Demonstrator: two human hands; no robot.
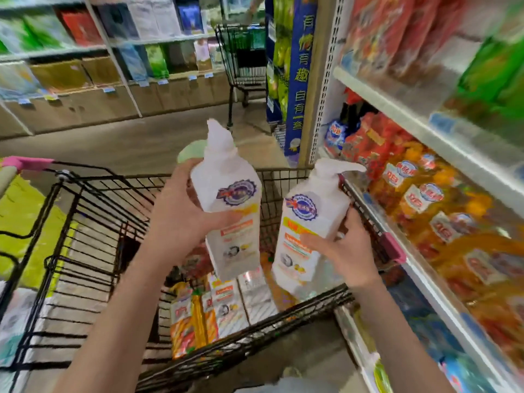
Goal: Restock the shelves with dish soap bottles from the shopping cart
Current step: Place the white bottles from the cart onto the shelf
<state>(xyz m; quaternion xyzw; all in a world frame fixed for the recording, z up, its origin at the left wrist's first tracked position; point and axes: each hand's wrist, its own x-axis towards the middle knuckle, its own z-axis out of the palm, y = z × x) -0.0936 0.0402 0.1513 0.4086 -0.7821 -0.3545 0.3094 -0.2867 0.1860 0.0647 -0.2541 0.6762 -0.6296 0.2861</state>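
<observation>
The left dish soap bottle and the right dish soap bottle are white plastic, smooth and semi-matt, each with a glossier printed label (the pump heads look like the same plastic). The shopping cart is black-coated metal wire, dull rather than shiny, with a pink plastic corner bumper. The shelf edge is smooth, white-painted metal. Below it, the orange refill pouches are glossy plastic film that catches the light. Across the aisle, the brown boxes look like matt cardboard.
</observation>
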